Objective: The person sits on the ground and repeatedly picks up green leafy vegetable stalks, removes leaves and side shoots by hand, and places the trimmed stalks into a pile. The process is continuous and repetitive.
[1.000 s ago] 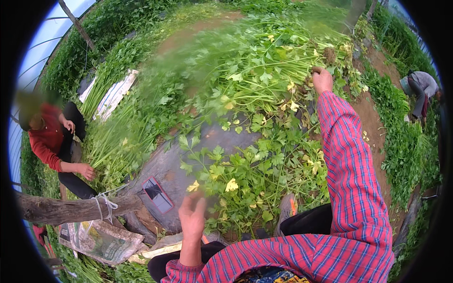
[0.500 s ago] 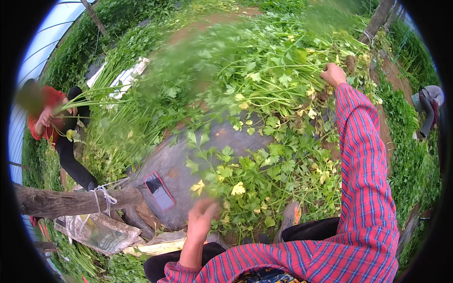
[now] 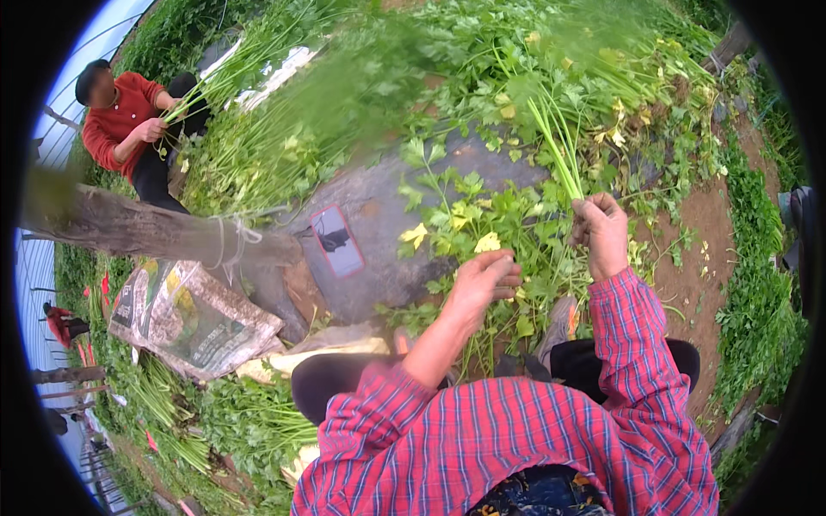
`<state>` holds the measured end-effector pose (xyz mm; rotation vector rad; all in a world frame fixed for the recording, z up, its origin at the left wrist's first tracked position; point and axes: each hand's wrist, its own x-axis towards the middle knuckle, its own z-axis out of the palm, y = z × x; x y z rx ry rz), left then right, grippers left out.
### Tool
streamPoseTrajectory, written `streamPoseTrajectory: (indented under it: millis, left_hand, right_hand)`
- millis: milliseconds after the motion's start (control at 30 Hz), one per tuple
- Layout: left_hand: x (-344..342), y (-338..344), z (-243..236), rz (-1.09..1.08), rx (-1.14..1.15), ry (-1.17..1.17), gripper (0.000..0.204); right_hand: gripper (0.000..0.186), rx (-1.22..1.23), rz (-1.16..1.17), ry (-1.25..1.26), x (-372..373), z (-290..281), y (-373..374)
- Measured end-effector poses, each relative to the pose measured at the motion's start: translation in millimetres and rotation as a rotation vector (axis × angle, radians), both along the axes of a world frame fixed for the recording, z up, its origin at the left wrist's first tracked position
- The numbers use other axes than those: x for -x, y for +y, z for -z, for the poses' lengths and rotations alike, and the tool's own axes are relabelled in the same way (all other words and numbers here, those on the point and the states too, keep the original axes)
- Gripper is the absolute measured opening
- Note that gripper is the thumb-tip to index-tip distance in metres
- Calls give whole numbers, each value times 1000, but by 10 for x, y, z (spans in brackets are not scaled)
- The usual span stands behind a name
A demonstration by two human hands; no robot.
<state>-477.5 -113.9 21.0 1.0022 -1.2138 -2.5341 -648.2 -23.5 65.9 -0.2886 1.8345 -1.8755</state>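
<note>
My right hand [image 3: 600,234] is closed round the lower ends of a small bunch of green celery stalks [image 3: 555,148], which slants up and to the left with its leaves away from me. To its left, my left hand [image 3: 484,284] hovers above leafy trimmings with its fingers loosely bent and apart; nothing shows in it. Beneath both hands lies a heap of celery leaves [image 3: 456,219], some of them yellow. Farther off, a large pile of celery [image 3: 619,77] spreads out, its root ends toward the right.
A phone [image 3: 337,241] with a red edge lies on dark plastic sheeting [image 3: 379,206]. At left are a wooden post [image 3: 172,222] tied with string and a dirty printed sack [image 3: 194,322]. A person in red [image 3: 120,120] holds celery at far left. Bare soil [image 3: 688,258] shows at right.
My right hand has come back from the pile toward me, bringing celery stalks. My left hand has moved up and right, closer to it. The view has shifted.
</note>
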Motion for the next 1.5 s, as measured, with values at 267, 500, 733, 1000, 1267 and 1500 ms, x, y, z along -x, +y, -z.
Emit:
streamPoseTrajectory:
  millis: [267,500,733,1000,1267,1500]
  left_hand:
    - [24,506,641,142,-343,52,30]
    - [55,426,747,29,-382,-18,26]
    - [42,301,740,-188,-578,-5,19]
    - [-30,372,452,-75,-384,114,20]
    - [-25,152,577,-120,-83,-210,18]
    - [-72,148,411,-13,6,-157,22]
  right_hand:
    - [11,-198,-159,-263,-726,771,535]
    - [4,-127,-223,-381,-765,824,557]
    - [56,48,333,-572,-127,774,773]
    - [25,65,-346,-690,-648,1232,452]
    - [25,101,66,-232,-571,726,584]
    - [42,-58,-631,-530,-860,1205,567]
